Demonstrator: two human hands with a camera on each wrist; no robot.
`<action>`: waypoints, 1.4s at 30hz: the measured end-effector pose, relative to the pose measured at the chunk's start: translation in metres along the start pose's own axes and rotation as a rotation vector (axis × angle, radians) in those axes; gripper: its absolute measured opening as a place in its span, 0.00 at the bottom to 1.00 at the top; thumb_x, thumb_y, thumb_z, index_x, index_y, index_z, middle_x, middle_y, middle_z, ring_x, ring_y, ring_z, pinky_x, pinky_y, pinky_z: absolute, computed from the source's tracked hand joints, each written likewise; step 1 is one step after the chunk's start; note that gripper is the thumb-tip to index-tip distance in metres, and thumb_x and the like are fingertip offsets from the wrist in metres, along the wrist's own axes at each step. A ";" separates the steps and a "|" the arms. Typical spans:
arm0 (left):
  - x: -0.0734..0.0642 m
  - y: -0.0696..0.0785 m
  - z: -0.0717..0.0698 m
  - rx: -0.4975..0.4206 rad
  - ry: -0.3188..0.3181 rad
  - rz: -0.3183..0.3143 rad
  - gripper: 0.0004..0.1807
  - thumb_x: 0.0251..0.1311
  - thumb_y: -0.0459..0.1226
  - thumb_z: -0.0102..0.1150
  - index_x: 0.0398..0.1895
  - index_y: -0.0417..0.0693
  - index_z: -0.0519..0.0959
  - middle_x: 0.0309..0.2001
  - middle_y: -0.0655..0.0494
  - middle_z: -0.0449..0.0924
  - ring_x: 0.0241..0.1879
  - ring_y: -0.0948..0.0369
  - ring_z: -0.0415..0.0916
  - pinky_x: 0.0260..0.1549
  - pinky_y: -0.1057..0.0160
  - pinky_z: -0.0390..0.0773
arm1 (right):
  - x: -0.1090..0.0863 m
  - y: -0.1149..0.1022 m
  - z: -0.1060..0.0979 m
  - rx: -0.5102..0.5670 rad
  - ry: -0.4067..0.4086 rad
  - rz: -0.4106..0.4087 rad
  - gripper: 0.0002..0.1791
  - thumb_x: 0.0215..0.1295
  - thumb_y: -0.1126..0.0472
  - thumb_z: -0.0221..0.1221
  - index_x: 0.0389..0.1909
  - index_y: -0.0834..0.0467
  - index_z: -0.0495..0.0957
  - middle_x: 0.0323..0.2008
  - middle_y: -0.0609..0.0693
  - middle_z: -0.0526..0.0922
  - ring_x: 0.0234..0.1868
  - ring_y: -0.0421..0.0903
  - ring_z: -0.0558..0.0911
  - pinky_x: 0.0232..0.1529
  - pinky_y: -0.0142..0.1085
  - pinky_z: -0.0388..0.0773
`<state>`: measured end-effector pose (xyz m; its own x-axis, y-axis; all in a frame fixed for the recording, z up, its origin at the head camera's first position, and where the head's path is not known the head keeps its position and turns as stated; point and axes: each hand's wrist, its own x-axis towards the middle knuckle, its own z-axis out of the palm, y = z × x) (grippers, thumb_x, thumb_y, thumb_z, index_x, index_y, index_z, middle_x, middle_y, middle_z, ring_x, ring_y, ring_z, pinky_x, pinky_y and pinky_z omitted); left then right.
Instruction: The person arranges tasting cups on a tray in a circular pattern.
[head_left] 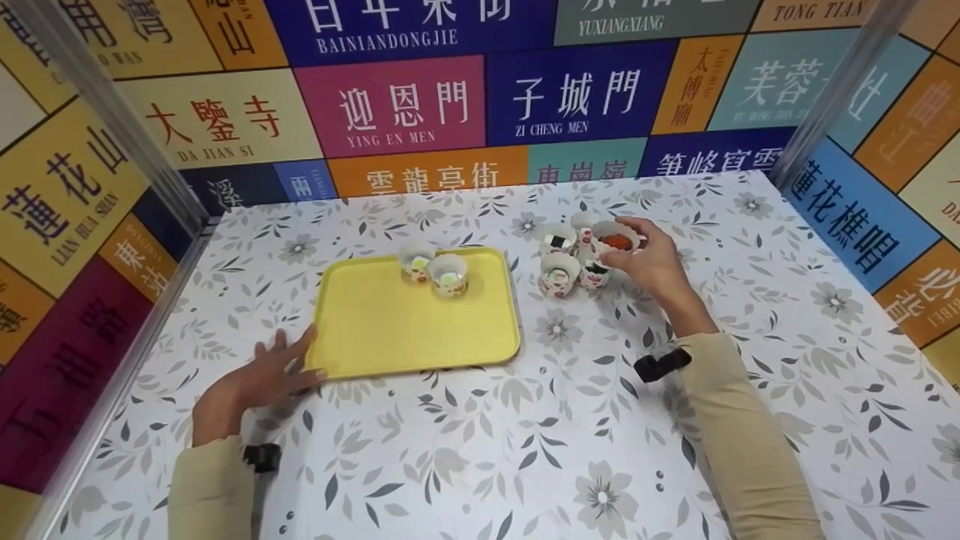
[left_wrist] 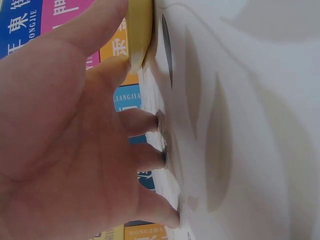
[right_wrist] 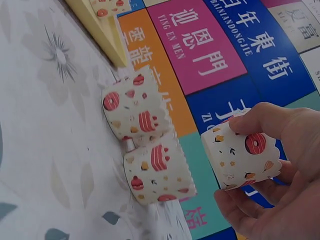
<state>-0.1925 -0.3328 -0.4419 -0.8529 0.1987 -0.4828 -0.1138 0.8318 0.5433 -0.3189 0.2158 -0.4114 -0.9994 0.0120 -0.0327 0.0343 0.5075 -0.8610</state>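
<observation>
My right hand (head_left: pixel 651 259) holds a printed paper baking cup (head_left: pixel 616 238) with an orange-red filling, raised beside other cups. In the right wrist view its thumb and fingers grip the cup by its sides, and the cup is off the table. Several similar paper cups stand close together below it, one with a white and black piece (head_left: pixel 557 241) inside. At the left end of the yellow tray (head_left: pixel 397 330), my left hand (head_left: pixel 262 379) has its fingers spread, thumb and forefinger touching the rim. Its other fingertips (left_wrist: pixel 159 159) rest on the table.
Two paper cups (head_left: pixel 448 276) with pale green and white contents stand at the tray's back right. A flower-patterned cloth (head_left: pixel 480 450) covers the table. Panels with large characters (head_left: pixel 412 101) rise behind and at both sides.
</observation>
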 end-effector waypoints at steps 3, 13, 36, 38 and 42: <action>-0.001 0.001 0.000 -0.012 0.000 0.004 0.51 0.67 0.62 0.52 0.81 0.61 0.33 0.77 0.34 0.14 0.72 0.31 0.07 0.65 0.22 0.23 | -0.002 -0.004 0.005 0.000 -0.009 -0.013 0.39 0.65 0.57 0.64 0.76 0.50 0.61 0.74 0.59 0.60 0.53 0.50 0.70 0.43 0.37 0.70; 0.000 0.001 0.000 -0.008 0.004 -0.021 0.52 0.65 0.64 0.52 0.81 0.63 0.34 0.78 0.36 0.15 0.73 0.32 0.08 0.66 0.23 0.24 | -0.015 -0.026 0.039 -0.005 -0.085 -0.051 0.39 0.63 0.58 0.66 0.74 0.49 0.63 0.76 0.57 0.59 0.62 0.55 0.71 0.49 0.40 0.74; 0.000 0.002 0.000 -0.016 0.006 -0.018 0.52 0.66 0.62 0.53 0.81 0.60 0.33 0.77 0.35 0.14 0.73 0.31 0.08 0.66 0.23 0.24 | -0.028 -0.062 0.120 -0.018 -0.236 -0.124 0.38 0.58 0.58 0.68 0.71 0.49 0.68 0.70 0.52 0.69 0.58 0.51 0.74 0.51 0.40 0.74; 0.000 0.002 0.000 -0.012 0.009 -0.012 0.52 0.66 0.62 0.53 0.81 0.59 0.33 0.77 0.35 0.14 0.73 0.31 0.08 0.66 0.23 0.24 | -0.029 -0.062 0.126 -0.028 -0.240 -0.121 0.38 0.58 0.58 0.68 0.71 0.49 0.68 0.70 0.53 0.70 0.57 0.51 0.74 0.52 0.40 0.75; -0.001 0.001 0.000 -0.023 0.008 -0.014 0.52 0.66 0.62 0.53 0.81 0.60 0.33 0.77 0.36 0.14 0.73 0.31 0.07 0.65 0.23 0.23 | -0.030 -0.065 0.138 -0.060 -0.239 -0.108 0.39 0.57 0.58 0.70 0.71 0.49 0.68 0.69 0.53 0.72 0.58 0.51 0.75 0.56 0.42 0.76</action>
<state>-0.1920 -0.3323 -0.4410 -0.8552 0.1830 -0.4850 -0.1373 0.8222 0.5523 -0.2900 0.0634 -0.4244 -0.9672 -0.2451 -0.0671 -0.0802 0.5447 -0.8348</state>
